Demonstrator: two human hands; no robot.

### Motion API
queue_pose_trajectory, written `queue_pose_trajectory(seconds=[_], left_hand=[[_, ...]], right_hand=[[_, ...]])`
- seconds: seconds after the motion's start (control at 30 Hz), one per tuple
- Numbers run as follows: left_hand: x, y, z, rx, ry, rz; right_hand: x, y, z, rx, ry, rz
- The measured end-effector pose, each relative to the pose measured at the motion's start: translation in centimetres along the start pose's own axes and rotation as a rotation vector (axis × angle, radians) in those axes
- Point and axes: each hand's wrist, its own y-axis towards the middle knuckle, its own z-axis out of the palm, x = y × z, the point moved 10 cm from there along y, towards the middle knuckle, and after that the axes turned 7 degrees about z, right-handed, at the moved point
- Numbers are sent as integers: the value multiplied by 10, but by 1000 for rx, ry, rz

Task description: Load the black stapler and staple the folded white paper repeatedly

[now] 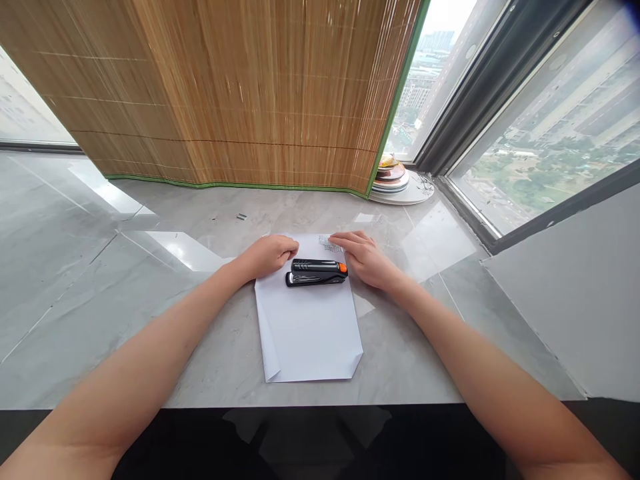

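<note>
White paper sheets (pixel 310 333) lie on the grey marble-patterned ledge, with bent lower corners. Across their upper part rests a black stapler (pixel 317 272) with an orange piece at its right end. My left hand (pixel 276 256) is closed, resting at the upper left edge of the paper; the inside of its fingers is hidden. At the upper right, my right hand (pixel 367 259) has its fingers stretched out towards the left. Its fingertips touch or hover beside a patch of small silvery-grey bits (pixel 330 244), too small to name surely.
A bamboo blind (pixel 250 100) with green edging hangs behind the ledge (pixel 210 360). Stacked plates or discs (pixel 393 181) stand by the window corner. A tiny dark green piece (pixel 241 217) lies behind the paper. Windows (pixel 560 147) and a white wall (pixel 575 293) bound the right side.
</note>
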Motion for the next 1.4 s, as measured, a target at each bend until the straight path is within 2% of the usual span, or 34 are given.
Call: queue_pose_trajectory(seconds=[0.07,0.17,0.33,0.53,0.6,0.7,0.8,0.87,0.9,0.97,1.03,1.1,1.23,1.33,1.4], left_hand=[[0,0,0,-4,11,-7],[1,0,0,-5,17,-34],[1,0,-1,4,-6,-68],[1,0,0,-4,-1,-52],[2,0,0,0,0,-61],[2,-1,0,6,-11,-67],[2,-1,0,5,-23,-58],[3,-1,0,-2,-29,-52],[3,-1,0,-6,-31,-49],[3,-1,0,-13,-32,-47],[3,0,0,-10,-31,-50],[3,0,1,-4,-31,-55],[2,0,0,-3,-23,-61],[-1,1,0,2,5,-63],[-4,1,0,6,38,-76]], right_hand=[[2,3,9,49,-87,-11],[2,4,8,45,-149,-15],[-9,1,-5,-15,-122,12],[6,-1,2,37,-103,-44],[4,-1,1,27,-87,-30],[-13,1,-11,-58,-16,71],[-32,-2,-31,-209,99,226],[-33,-7,-40,-271,185,288],[-27,-8,-40,-258,229,278],[-1,-10,-31,-147,291,155],[32,-16,-14,-1,260,-24],[54,-24,0,66,169,-136],[61,-28,9,50,78,-162],[56,-27,2,74,136,-139],[46,-25,-8,101,241,-68]])
